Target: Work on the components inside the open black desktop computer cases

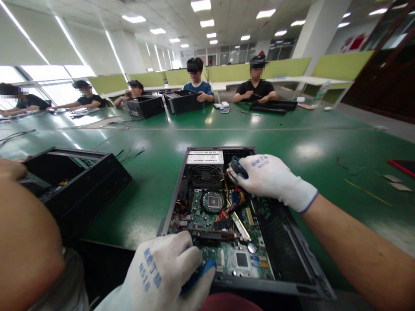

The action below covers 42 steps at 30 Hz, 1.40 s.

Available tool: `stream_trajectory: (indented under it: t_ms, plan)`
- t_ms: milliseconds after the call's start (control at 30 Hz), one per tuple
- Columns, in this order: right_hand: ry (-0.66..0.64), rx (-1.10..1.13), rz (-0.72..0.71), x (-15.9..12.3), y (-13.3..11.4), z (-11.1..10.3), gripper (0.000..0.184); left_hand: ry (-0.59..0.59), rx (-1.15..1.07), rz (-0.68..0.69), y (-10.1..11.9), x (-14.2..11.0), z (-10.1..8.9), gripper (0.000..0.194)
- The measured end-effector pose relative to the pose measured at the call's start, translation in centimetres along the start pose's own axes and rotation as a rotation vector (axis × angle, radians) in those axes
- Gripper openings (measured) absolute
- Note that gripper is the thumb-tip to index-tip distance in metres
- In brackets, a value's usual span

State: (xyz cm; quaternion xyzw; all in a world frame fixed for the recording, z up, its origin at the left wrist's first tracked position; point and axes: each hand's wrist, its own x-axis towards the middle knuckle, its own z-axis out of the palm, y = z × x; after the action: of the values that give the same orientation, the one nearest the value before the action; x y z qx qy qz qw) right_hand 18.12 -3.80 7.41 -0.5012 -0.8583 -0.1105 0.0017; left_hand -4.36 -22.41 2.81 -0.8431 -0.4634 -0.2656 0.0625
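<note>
An opened black computer case (292, 283) lies flat before me, its motherboard (240, 259) facing up. My right hand (264, 177), in a white glove with a blue palm, closes on a dark rounded part with a pale rim (232, 172), beside the power supply (205, 168); the fingers partly hide it. Lower left, my gloved left hand (165, 274) curls at the near side of the case, and what its fingers hold is hidden. Between the hands show the bare processor socket (214, 201), a bundle of coloured cables (231, 207) and a slanting memory stick (240, 226).
Another black case (87, 185) stands to the left, beside a neighbour's bare arm (29, 233). Across the green table (155, 147) sit several people with cases and parts. On the right lie small flat pieces (400, 186) and a red-edged item (402, 166).
</note>
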Motion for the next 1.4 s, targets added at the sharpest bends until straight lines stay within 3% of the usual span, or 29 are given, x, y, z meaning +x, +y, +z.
stream_trajectory:
  t_ms: [567,800,1167,1400]
  plan:
    - [0.047,0.08,0.081,-0.6,0.2,1.0,0.054,0.01,0.011,0.025,-0.3,-0.3,0.1,0.022]
    - [0.119,0.06,0.024,-0.6,0.6,1.4,0.05,0.009,0.035,0.035,-0.4,-0.3,0.2,0.022]
    - [0.151,0.125,0.059,-0.6,0.9,1.3,0.039,-0.097,0.068,-0.015,0.1,-0.3,-0.7,0.021]
    - [0.119,0.077,0.045,0.0,0.9,1.7,0.041,-0.098,0.083,-0.03,0.3,-0.2,-0.7,0.021]
